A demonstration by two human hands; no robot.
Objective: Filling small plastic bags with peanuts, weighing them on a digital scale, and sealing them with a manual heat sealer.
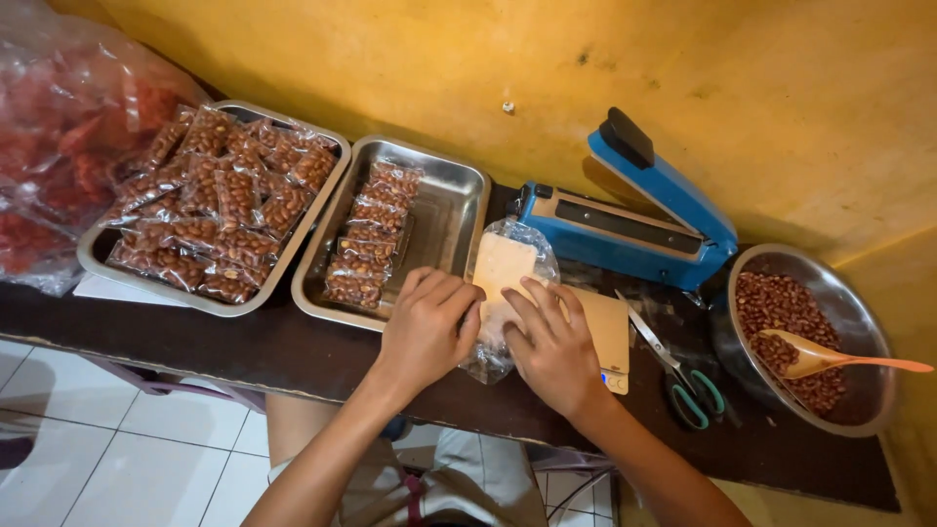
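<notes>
both hands are down in the middle of the frame on a clear plastic bag (508,293) lying on the dark counter (293,351). the left hand (427,327) lies flat, palm down, fingers close together and pressing on the bag's left edge, not wrapped around anything. the right hand (554,346) is spread out flat too, fingers pointing toward the upper left and resting on the bag, just pushing down rather than gripping. the bag sits on top of a tan flat scale (607,337) that pokes out to the right of the hands, and a pale cream rectangle shows through the plastic at its top. just above and left of the hands there's a steel tray (459,210) with one column of small sealed peanut packets (371,249), and further to the upper left a second tray (210,301) is heaped with the same kind of packets. a big bag of red stuff (59,146) fills the upper left corner. behind the hands toward the right, a blue heat sealer (634,220) stands with its arm lifted. scissors (683,376) with green handles lie right of the scale, and at far right a metal bowl (864,332) holds loose peanuts and an orange spoon (849,361).
</notes>
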